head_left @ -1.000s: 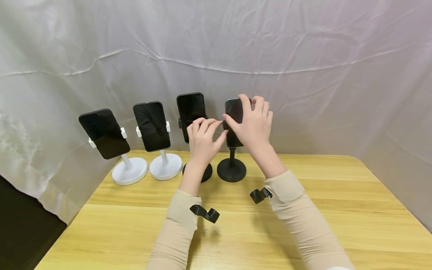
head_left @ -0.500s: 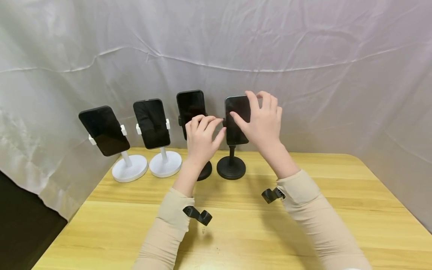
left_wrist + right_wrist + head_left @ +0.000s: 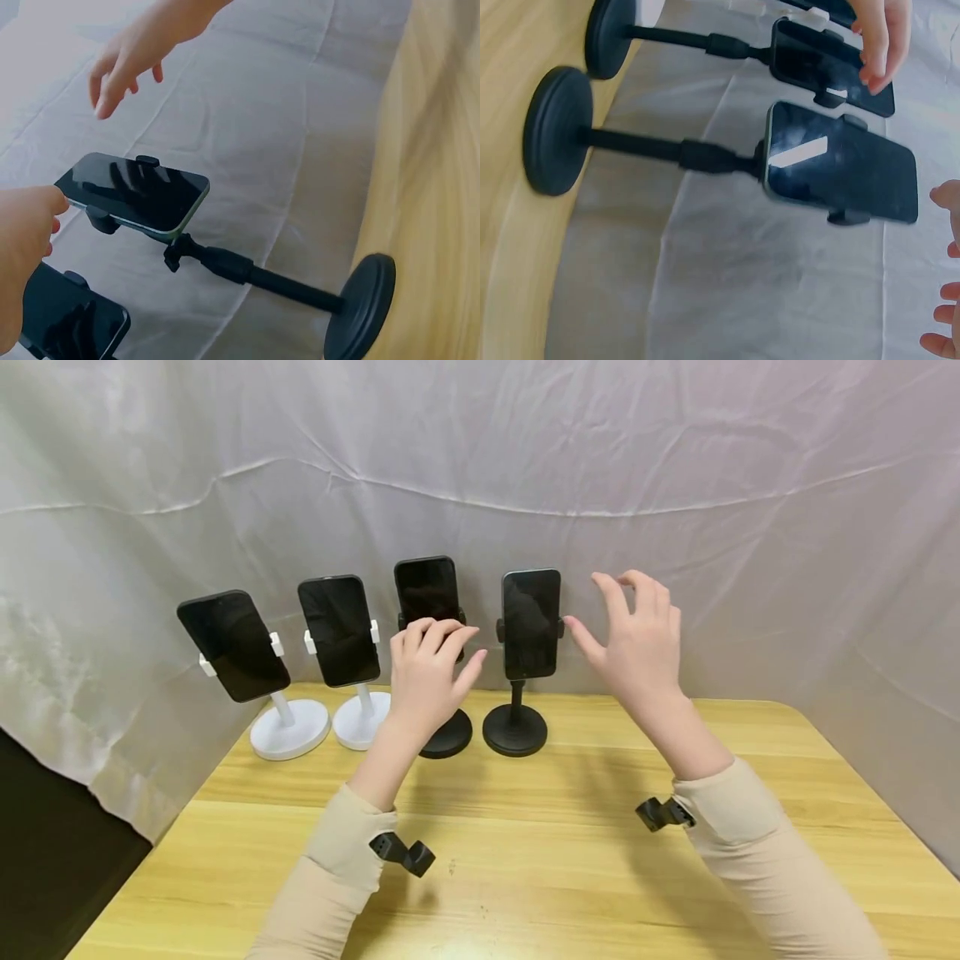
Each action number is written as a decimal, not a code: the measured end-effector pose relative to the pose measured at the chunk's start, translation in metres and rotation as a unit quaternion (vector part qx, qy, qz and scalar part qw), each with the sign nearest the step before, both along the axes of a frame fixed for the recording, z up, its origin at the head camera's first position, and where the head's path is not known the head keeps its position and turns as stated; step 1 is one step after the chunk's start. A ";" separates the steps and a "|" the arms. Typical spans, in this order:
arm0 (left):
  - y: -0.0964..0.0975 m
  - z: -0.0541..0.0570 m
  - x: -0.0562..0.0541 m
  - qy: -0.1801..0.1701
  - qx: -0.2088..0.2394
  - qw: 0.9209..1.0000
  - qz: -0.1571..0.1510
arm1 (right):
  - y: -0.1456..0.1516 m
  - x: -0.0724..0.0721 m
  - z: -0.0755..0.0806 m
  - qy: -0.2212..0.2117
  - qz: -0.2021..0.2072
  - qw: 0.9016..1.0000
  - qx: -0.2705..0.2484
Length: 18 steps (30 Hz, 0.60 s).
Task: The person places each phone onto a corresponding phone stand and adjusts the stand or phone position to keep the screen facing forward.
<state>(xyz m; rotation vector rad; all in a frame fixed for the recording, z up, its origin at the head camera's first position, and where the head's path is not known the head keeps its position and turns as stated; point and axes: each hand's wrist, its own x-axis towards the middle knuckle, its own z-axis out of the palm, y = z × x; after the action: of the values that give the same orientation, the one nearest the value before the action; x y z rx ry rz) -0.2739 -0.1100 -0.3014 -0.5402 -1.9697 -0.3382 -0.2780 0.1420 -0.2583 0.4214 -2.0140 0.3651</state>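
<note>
The rightmost phone (image 3: 532,622) stands upright in the clamp of a black phone stand (image 3: 515,731), side grips at both its edges. To its right, my right hand (image 3: 641,643) is held in the air, fingers spread and slightly bent, holding nothing. My left hand (image 3: 427,672) hovers left of that phone with relaxed fingers and nothing in them. It covers part of a second phone (image 3: 426,585) on another black stand (image 3: 448,737). In the right wrist view, a gap shows between the rightmost phone (image 3: 840,161) and my right hand's fingertips (image 3: 939,196).
On the left, two white phone stands (image 3: 290,729) each hold a dark phone (image 3: 234,645). All the stands line the back of the wooden table (image 3: 540,860), before a grey cloth backdrop (image 3: 480,452). A black area (image 3: 60,852) lies at the lower left.
My right hand has come off the rightmost phone and moved right. My left hand has drawn back leftward from that phone's edge. The phone stays in its stand.
</note>
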 end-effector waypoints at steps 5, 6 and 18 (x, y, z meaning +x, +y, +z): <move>-0.013 -0.004 0.009 -0.021 -0.028 0.999 0.017 | 0.021 0.010 -0.006 -0.015 -0.009 1.000 0.005; -0.015 -0.004 0.011 -0.024 -0.033 0.999 0.020 | 0.025 0.012 -0.007 -0.019 -0.011 1.000 0.006; -0.042 -0.020 0.027 -0.016 -0.092 0.995 0.026 | 0.070 0.031 -0.027 -0.037 -0.009 0.999 0.019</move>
<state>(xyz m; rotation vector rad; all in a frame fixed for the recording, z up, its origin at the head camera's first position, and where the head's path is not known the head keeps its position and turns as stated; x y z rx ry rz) -0.2470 -0.1515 -0.3215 -0.6027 -2.0545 -0.1340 -0.2473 0.2119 -0.2854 0.4180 -2.0975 0.3362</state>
